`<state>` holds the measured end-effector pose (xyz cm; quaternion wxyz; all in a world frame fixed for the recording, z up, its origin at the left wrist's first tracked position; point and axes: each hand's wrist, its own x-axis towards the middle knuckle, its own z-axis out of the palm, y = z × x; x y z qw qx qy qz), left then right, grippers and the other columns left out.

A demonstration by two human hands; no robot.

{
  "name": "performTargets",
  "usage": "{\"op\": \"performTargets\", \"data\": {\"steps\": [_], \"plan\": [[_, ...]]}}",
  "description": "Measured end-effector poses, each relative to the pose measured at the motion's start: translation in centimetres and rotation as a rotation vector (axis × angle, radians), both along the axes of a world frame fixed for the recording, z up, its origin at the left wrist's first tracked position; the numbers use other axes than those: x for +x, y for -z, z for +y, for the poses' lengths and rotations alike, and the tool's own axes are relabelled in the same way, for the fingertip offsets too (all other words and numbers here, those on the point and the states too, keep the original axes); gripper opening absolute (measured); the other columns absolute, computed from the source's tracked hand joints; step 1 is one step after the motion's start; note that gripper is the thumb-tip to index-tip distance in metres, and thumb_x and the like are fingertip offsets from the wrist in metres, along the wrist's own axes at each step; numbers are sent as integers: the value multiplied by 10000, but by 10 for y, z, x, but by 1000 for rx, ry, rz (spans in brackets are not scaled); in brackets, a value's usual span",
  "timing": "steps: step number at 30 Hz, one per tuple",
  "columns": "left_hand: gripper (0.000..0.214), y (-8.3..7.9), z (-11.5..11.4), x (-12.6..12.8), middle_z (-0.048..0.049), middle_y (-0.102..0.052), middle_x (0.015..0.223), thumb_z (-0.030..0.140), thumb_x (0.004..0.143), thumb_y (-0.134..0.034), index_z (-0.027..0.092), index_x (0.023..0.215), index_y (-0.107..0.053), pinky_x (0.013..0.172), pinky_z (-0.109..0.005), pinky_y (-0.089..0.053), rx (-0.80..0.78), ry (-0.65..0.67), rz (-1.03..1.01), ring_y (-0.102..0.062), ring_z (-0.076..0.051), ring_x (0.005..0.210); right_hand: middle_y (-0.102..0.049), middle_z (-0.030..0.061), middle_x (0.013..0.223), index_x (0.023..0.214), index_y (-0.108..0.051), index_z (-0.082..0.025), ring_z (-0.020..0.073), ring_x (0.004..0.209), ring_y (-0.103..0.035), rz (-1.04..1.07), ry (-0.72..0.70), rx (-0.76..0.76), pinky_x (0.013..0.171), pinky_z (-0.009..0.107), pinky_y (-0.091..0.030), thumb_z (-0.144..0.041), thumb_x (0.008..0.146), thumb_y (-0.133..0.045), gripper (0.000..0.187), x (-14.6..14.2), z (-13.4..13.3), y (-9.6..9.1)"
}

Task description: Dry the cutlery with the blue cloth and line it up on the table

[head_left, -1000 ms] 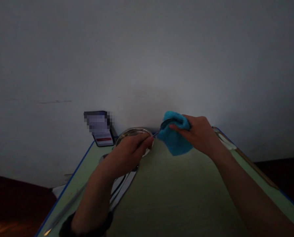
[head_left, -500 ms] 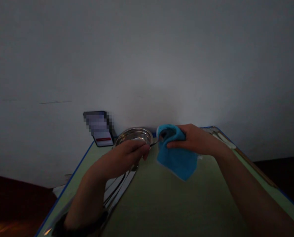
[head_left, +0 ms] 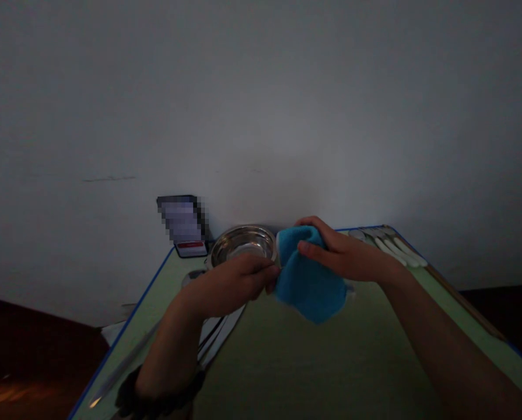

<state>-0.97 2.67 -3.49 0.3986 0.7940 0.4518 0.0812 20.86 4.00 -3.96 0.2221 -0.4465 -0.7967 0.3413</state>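
Observation:
My right hand point(head_left: 331, 251) grips a blue cloth point(head_left: 311, 291), folded over at the top between thumb and fingers, its lower corner hanging over the table. My left hand point(head_left: 247, 277) is closed in a pinch at the cloth's left edge. It holds the end of a thin metal utensil, whose other end is wrapped in the cloth; its kind is hidden. Just behind my left hand stands a shiny metal bowl point(head_left: 219, 248). Beneath my left forearm lie several long utensils point(head_left: 221, 335), partly covered by the arm.
A phone point(head_left: 184, 224) leans on the wall at the back left. Several white-handled utensils point(head_left: 396, 251) lie at the back right, beside a long wooden strip point(head_left: 458, 303) along the edge. A long shiny utensil point(head_left: 121, 370) rests at the left of the green table point(head_left: 305, 373).
The cloth has closed over the utensil's metal part that showed between my hands. My left hand has moved right, up to the cloth. The view has shifted slightly left.

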Motion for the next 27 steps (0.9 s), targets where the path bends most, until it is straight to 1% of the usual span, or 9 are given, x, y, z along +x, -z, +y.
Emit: {"op": "performTargets", "data": {"steps": [2, 5, 8, 11, 13, 16, 20, 24, 27], "plan": [[343, 0, 2, -2, 6, -496, 653, 410, 861, -355, 148, 754, -549, 569, -222, -400, -19, 18, -19, -473, -112, 609, -540, 15, 929, 1228, -267, -244, 134, 736, -548, 24, -78, -46, 596, 247, -447, -491, 750, -559, 612, 3, -1, 0], [335, 1, 3, -3, 21, -460, 637, 402, 864, -358, 153, 724, -533, 564, -215, -389, -36, 46, -40, -456, -104, 600, -532, 16, 1000, 1206, -289, -261, 149, 820, -557, 57, -147, -38, 655, 258, -473, -339, 675, -676, 661, 7, 1, 2], [335, 2, 3, -2, 22, -448, 634, 414, 866, -360, 157, 729, -526, 555, -216, -382, -32, 22, -48, -448, -108, 602, -546, 20, 1006, 1112, -379, -239, 159, 870, -560, 151, -65, 26, 709, 282, -477, -283, 660, -687, 549, 8, 7, 7], [328, 2, 4, -2, 24, -440, 629, 415, 866, -364, 163, 713, -507, 547, -214, -379, -18, 8, -67, -433, -105, 592, -583, 20, 956, 986, -464, -214, 162, 830, -588, 250, 88, 63, 697, 290, -483, -343, 637, -707, 444, 6, 13, 10], [318, 2, 4, -2, 28, -435, 627, 403, 866, -367, 166, 694, -490, 537, -207, -376, -3, 6, -81, -419, -97, 576, -614, 16, 895, 919, -527, -202, 156, 776, -602, 254, 160, 77, 668, 281, -478, -385, 664, -680, 350, 3, 14, 9], [304, 2, 5, -2, 31, -440, 630, 398, 864, -371, 165, 714, -496, 526, -200, -373, 3, -15, -79, -419, -92, 569, -627, 1, 750, 802, -597, -187, 133, 671, -583, 160, 185, 134, 589, 252, -436, -438, 750, -579, 257, 0, 12, 6], [321, 1, 3, -2, 37, -419, 602, 408, 864, -357, 164, 703, -489, 483, -191, -349, -32, -27, -82, -403, -85, 535, -478, -24, 512, 567, -522, -162, 92, 493, -454, 9, 235, 220, 479, 237, -329, -514, 849, -365, 478, -1, 10, 2], [346, -3, 2, 0, 52, -366, 549, 403, 875, -335, 166, 653, -452, 426, -183, -296, -65, -35, -106, -345, -71, 470, -451, -23, 519, 592, -512, -158, 89, 487, -424, -8, 193, 159, 473, 236, -316, -514, 869, -302, 497, 0, 7, 0], [337, -5, 3, 0, 55, -365, 539, 408, 872, -346, 168, 662, -454, 418, -185, -290, -71, -52, -127, -342, -71, 459, -535, -3, 641, 760, -555, -163, 111, 563, -477, -17, 80, 78, 497, 236, -354, -520, 832, -392, 399, 3, 4, -3]]}}
